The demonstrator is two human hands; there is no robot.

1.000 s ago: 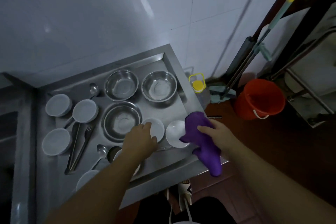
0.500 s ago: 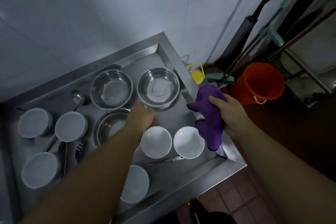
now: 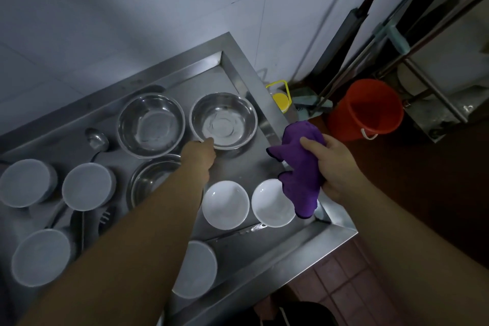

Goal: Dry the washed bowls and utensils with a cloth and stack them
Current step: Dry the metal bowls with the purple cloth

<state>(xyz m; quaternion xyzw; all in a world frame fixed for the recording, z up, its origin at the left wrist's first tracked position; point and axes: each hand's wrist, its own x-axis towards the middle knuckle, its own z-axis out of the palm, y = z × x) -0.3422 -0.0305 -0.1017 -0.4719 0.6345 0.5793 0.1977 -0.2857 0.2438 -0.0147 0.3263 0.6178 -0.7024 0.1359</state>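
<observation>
My left hand [image 3: 199, 155] reaches across the steel drainboard [image 3: 304, 245], and its fingers pinch the near rim of the far-right steel bowl [image 3: 227, 116]. A second steel bowl [image 3: 150, 124] stands to its left, and a third [image 3: 153, 177] is half hidden under my forearm. Two white bowls [image 3: 225, 204] [image 3: 270, 205] sit upright near the front right corner. My right hand [image 3: 336, 167] grips a purple cloth [image 3: 299, 167] above the board's right edge. The cloth hangs over the right white bowl.
Several overturned white bowls [image 3: 87, 185] lie on the left and front of the board, with a ladle [image 3: 96, 137] and other utensils [image 3: 105, 217] among them. A yellow-capped bottle [image 3: 280, 98], mop handles and a red bucket [image 3: 370, 108] stand on the floor to the right.
My left hand moved from the white bowls forward to the far-right steel bowl's rim. My right hand lifted the cloth up and back along the right edge.
</observation>
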